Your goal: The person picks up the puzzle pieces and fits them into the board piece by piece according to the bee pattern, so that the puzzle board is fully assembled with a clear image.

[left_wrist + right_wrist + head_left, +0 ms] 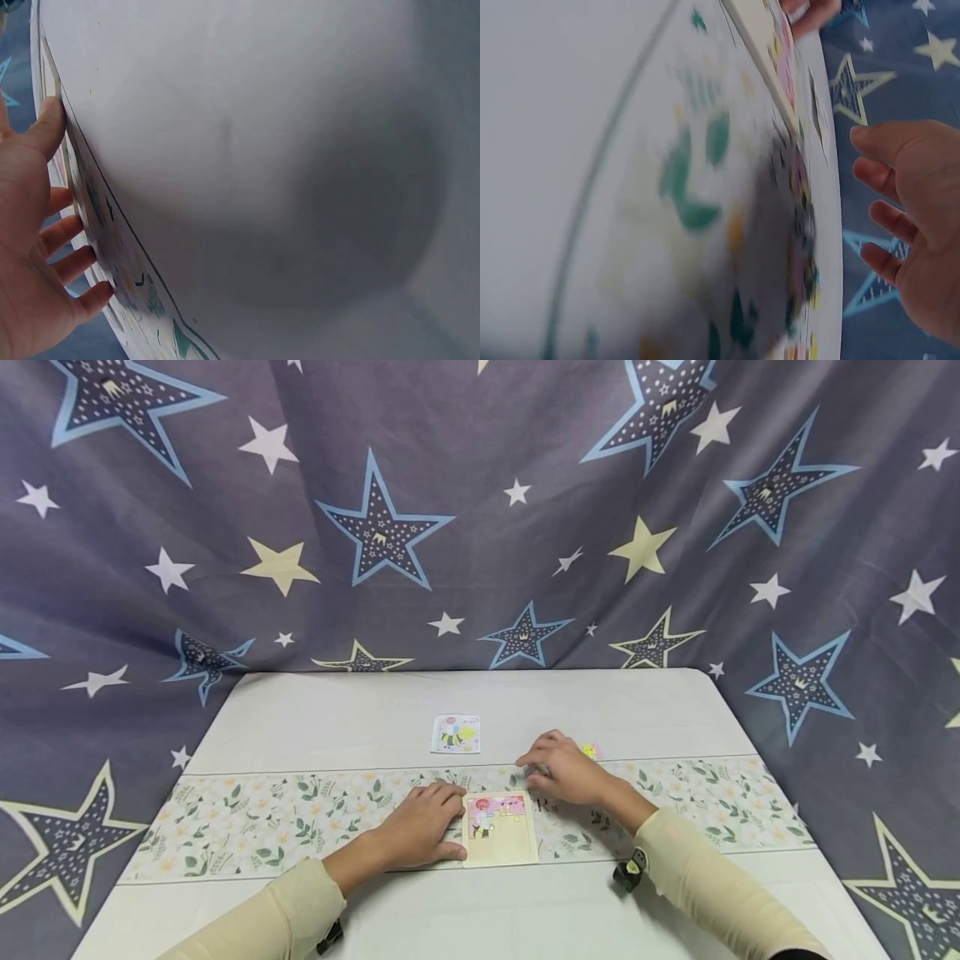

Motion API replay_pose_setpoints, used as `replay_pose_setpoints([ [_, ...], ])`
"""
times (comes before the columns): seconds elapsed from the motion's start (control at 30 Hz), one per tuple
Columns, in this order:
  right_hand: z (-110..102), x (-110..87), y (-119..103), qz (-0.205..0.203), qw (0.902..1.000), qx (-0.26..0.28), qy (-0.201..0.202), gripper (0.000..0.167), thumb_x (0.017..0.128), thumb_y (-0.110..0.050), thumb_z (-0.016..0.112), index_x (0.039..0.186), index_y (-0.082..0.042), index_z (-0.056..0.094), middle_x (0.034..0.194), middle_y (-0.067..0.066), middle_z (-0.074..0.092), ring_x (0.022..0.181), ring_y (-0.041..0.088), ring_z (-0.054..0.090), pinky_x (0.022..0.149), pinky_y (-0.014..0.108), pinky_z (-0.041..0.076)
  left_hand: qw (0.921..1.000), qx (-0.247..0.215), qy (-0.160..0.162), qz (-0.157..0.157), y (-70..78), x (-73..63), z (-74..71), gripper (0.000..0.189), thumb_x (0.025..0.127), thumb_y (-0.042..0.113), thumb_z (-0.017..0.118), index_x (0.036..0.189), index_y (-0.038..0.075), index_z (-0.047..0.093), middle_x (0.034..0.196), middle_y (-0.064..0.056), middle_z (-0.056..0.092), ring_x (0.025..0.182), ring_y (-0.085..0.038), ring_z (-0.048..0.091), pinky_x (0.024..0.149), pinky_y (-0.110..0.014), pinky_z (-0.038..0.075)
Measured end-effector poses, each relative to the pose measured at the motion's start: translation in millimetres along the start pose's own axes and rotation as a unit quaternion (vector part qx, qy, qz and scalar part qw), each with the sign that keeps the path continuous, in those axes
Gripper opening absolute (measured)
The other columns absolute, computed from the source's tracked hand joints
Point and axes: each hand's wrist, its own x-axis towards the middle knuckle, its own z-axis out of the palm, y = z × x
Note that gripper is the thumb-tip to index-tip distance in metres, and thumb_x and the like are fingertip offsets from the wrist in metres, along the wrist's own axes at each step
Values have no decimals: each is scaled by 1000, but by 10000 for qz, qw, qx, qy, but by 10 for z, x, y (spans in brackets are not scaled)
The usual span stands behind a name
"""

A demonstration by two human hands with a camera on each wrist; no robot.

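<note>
A square jigsaw board lies on the floral band of the cloth. Pink and bee-patterned pieces fill its upper part, and bare cream backing shows below. My left hand rests along the board's left edge, fingers extended near the top corner and thumb lower down. In the left wrist view, the left thumb touches the board's rim. My right hand hovers beyond the board's right side, fingers loosely bent with nothing between them. Below it in the right wrist view, a blurred cluster of colourful pieces lies on the cloth.
A picture card with a bee lies behind the board. Just past the right hand, a pink and yellow piece is partly hidden. A star-patterned curtain rises behind the white-covered table.
</note>
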Motion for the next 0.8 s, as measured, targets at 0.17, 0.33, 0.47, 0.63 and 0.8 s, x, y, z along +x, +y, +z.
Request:
replay_pose_setpoints([
  [0.17,-81,-60,207,413,9991,-41,77,27,95,-15,71,122,-14,73,111,4,72,120,32,57,103,60,43,10000,-7,-3,-10,7,-1,-10,55,85,61,71,113,15,60,145,-6,55,134,-27,51,106,-52,44],
  [0.33,-127,-126,362,662,9973,-305,87,29,93,-11,71,122,-15,73,112,4,71,121,35,57,101,62,44,10000,-37,-11,-18,12,-6,-17,54,85,60,72,113,15,60,145,-6,55,135,-28,51,106,-52,44],
  [0.47,-132,-164,450,777,9962,-392,72,30,92,-8,72,121,-14,74,113,5,71,122,38,56,99,63,45,10000,-40,-12,-21,10,-6,-15,54,85,61,71,113,15,60,146,-6,54,135,-28,51,106,-52,44],
  [0.63,-130,-191,499,854,9957,-347,30,31,92,-7,71,122,-15,74,114,6,70,122,38,56,97,62,45,10000,-11,6,7,1,-6,-6,55,85,62,71,114,16,60,145,-6,55,135,-27,51,106,-52,44],
  [0.8,-110,-205,535,838,9955,-449,-60,28,93,-9,71,120,-17,74,114,5,69,119,37,57,94,61,47,10000,-4,4,28,-3,1,0,55,85,62,70,114,16,60,145,-6,55,134,-27,51,105,-51,44],
])
